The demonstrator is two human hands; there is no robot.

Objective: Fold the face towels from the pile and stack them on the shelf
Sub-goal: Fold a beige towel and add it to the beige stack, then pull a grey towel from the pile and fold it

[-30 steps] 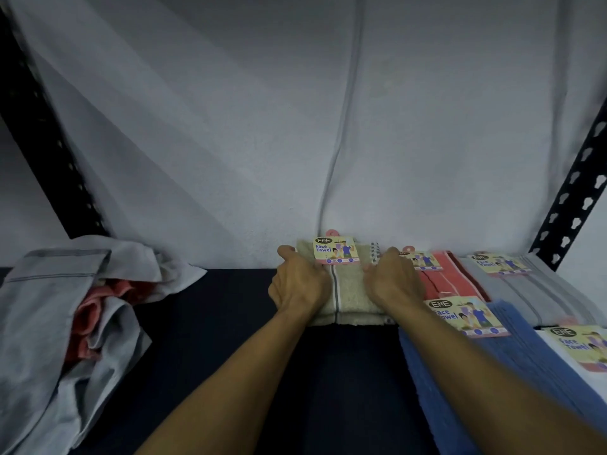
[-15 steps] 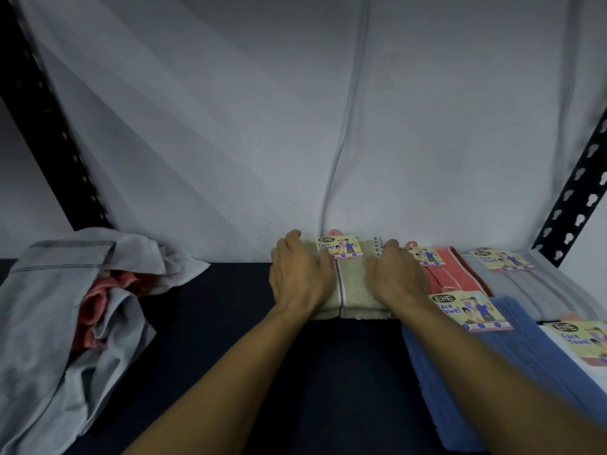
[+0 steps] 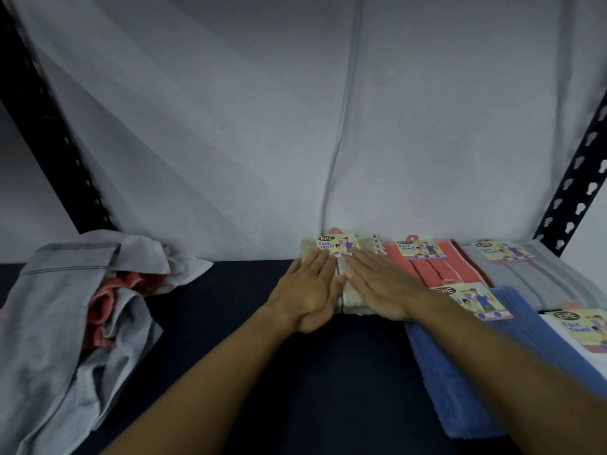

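Hands (image 3: pixel 345 287) now flattened, pressing beige towel (image 3: pixel 349 297)

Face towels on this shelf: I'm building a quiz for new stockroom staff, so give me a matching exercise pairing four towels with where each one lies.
Things:
1. beige towel
2. coral towel
3. blue towel
4. grey pile

Places:
A. far left of the shelf, crumpled
B. under both flat hands, against the back wall
C. nearest the camera on the right
D. against the back wall, just right of the hands

Pairs: 1-B, 2-D, 3-C, 4-A
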